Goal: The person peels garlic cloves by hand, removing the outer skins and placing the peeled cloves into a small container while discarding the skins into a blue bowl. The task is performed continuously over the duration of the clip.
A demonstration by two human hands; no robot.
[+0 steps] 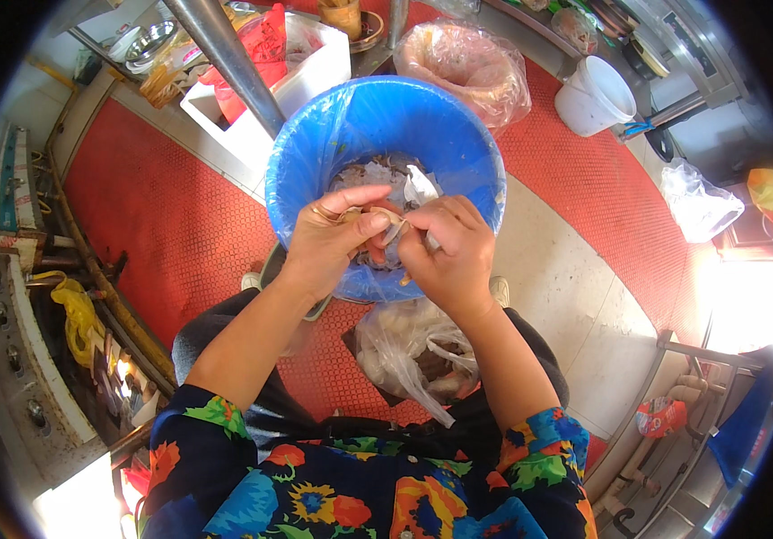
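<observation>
Both of my hands are over a blue bin (pixel 386 101) lined with clear plastic. My left hand (pixel 326 246) holds what looks like a garlic piece (pixel 394 219) with pale papery skin, between thumb and fingers. On its right side, my right hand (pixel 452 252) pinches the edge of that skin with thumb and forefinger. Parts of the piece are hidden by my fingers. Scraps of papery waste (pixel 376 174) lie in the bottom of the bin. Below my hands, between my legs, a clear plastic bag (pixel 396 350) contains several whitish lumps, probably garlic bulbs.
A steel post (pixel 225 60) and a white foam box (pixel 319 50) with a red bag stand by the bin's upper left. Behind it is a plastic-covered basket (pixel 464 67). A white bucket (pixel 592 101) stands at upper right, a stove (pixel 16 357) at left. Red matting (pixel 157 202) covers part of the floor.
</observation>
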